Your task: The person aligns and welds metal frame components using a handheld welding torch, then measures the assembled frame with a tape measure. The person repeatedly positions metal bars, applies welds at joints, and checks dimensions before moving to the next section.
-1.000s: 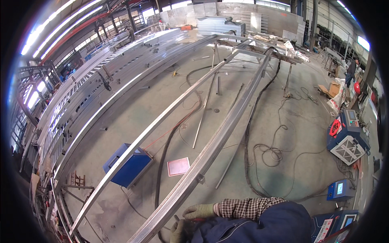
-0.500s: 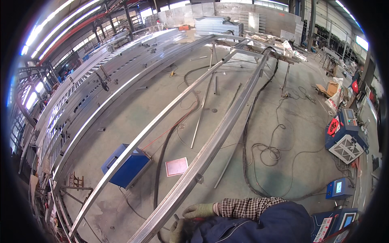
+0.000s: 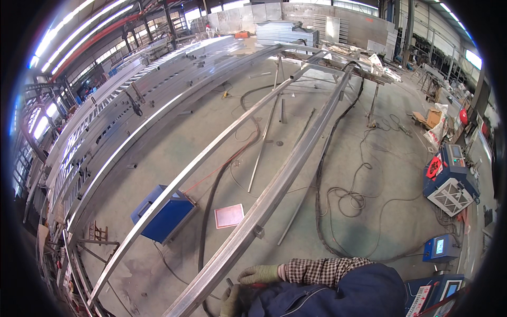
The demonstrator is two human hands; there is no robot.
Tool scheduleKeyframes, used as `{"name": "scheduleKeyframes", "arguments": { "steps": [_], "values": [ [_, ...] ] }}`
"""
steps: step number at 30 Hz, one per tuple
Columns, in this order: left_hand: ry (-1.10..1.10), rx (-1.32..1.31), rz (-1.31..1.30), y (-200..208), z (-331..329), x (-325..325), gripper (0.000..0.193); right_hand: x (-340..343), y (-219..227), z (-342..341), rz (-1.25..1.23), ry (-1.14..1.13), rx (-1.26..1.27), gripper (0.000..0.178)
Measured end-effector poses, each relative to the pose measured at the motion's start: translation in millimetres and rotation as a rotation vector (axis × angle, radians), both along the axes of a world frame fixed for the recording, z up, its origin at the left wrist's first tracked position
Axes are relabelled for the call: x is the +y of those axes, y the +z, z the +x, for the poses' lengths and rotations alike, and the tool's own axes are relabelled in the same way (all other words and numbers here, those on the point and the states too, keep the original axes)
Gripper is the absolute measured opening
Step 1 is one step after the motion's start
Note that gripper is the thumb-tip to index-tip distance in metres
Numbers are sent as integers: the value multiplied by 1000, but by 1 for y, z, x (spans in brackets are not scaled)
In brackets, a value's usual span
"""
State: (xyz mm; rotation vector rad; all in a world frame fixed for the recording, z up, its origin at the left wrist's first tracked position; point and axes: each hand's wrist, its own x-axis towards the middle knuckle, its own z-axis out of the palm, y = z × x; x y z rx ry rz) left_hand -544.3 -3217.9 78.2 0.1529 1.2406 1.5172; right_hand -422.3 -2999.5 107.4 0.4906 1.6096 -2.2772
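Note:
Both of my hands wear greenish work gloves, low in the view beside a long square metal tube (image 3: 274, 198). My right hand (image 3: 259, 274) comes out of a checkered cuff and lies across the front of my navy jacket (image 3: 338, 293). Its fingers are bent together over something red that barely shows beneath the glove. Below and left of it, my left hand (image 3: 231, 302) is closed and partly cut off by the lower edge. A small grey metal end (image 3: 229, 283) sticks up next to that glove; what it belongs to is hidden.
Parallel metal tubes (image 3: 190, 166) run away to the far end on trestles. A blue box machine (image 3: 163, 216) and a pink-edged sheet (image 3: 229, 216) sit on the floor. Black cables (image 3: 322, 211) snake across. Blue machines (image 3: 451, 179) with screens stand at the right.
The whole view has shifted very slightly. My hands keep the same place and pose beside the tube.

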Motion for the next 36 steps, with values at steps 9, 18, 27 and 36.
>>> {"name": "scheduleKeyframes", "arguments": {
  "steps": [9,18,27,36],
  "values": [
    [-53,-7,8,-9,-2,-2,35,5,5,3,72,66,6,60],
    [-69,71,-22,-9,4,2,40,7,2,12,73,59,27,55],
    [19,72,-100,-26,18,3,42,8,-15,16,-56,44,46,44],
    [235,-170,-73,38,65,-13,41,6,0,9,168,304,54,59]
  ]
}}
